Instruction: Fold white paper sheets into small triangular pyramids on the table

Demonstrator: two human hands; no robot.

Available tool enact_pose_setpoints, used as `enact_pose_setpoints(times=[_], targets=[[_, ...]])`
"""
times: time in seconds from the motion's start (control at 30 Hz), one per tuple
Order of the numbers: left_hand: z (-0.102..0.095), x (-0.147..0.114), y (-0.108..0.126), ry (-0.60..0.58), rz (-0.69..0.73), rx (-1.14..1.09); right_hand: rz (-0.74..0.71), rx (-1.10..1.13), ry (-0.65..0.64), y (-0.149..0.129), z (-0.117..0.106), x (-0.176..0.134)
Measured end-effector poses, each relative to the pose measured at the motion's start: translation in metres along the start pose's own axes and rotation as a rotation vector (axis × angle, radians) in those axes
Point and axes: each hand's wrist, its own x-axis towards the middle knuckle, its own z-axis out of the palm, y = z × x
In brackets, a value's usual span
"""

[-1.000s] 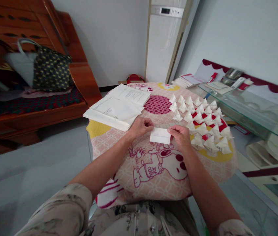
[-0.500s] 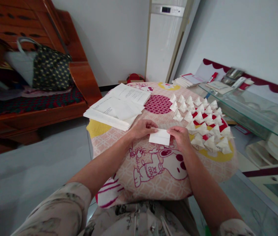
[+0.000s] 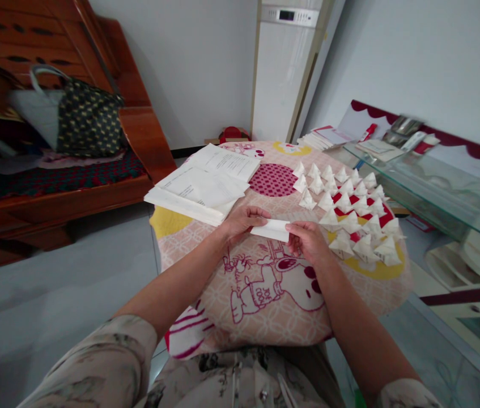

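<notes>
I count two hands (image 3: 240, 224), one slip (image 3: 271, 229), one tablecloth (image 3: 222, 320), one bench (image 3: 148, 136) and over twenty pyramids (image 3: 361, 205), too crowded to number exactly.

Single head-worn view, facing forward and down from above wearer's torso (image 3: 231, 382). Forearms (image 3: 191, 272) extend upward in frame; left hand (image 3: 242, 222) and right hand (image 3: 308, 239) near centre. Table (image 3: 274, 326) close, seen obliquely from above; wall (image 3: 197, 68) and tall white unit (image 3: 282, 79) farther off, at top.

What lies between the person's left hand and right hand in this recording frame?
In the head view, a white paper strip lies between them, held at one end by the left hand and at the other by the right hand.
</notes>
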Motion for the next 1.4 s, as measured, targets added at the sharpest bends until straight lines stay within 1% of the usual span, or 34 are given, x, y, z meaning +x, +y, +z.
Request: enact_pose_setpoints(times=[0.13, 0.2, 0.33, 0.4, 0.57, 0.73, 1.0, 1.17, 1.4], targets=[[0.000, 0.000, 0.000, -0.038, -0.006, 0.024, -0.047, -0.022, 0.006, 0.000, 0.001, 0.000], [-0.001, 0.000, 0.000, -0.010, 0.021, 0.069, -0.103, -0.019, 0.057, -0.001, 0.002, 0.001], [-0.002, 0.000, 0.000, 0.077, 0.092, 0.111, -0.186, 0.027, 0.201, -0.002, 0.000, 0.003], [-0.003, 0.000, 0.000, 0.108, 0.116, 0.120, -0.196, 0.038, 0.223, -0.001, -0.001, 0.004], [-0.006, 0.001, -0.004, 0.163, 0.184, 0.150, -0.183, 0.017, 0.179, 0.000, -0.001, 0.003], [-0.007, 0.002, -0.004, 0.173, 0.223, 0.187, -0.172, -0.012, 0.139, 0.001, 0.000, 0.002], [-0.005, 0.001, -0.002, 0.183, 0.268, 0.271, -0.172, -0.045, 0.123, 0.001, 0.000, 0.001], [-0.003, 0.001, -0.003, 0.166, 0.309, 0.287, -0.211, -0.143, 0.138, 0.004, -0.002, 0.003], [0.005, -0.005, 0.001, 0.086, 0.312, 0.247, -0.273, -0.258, 0.203, 0.006, -0.002, 0.006]])
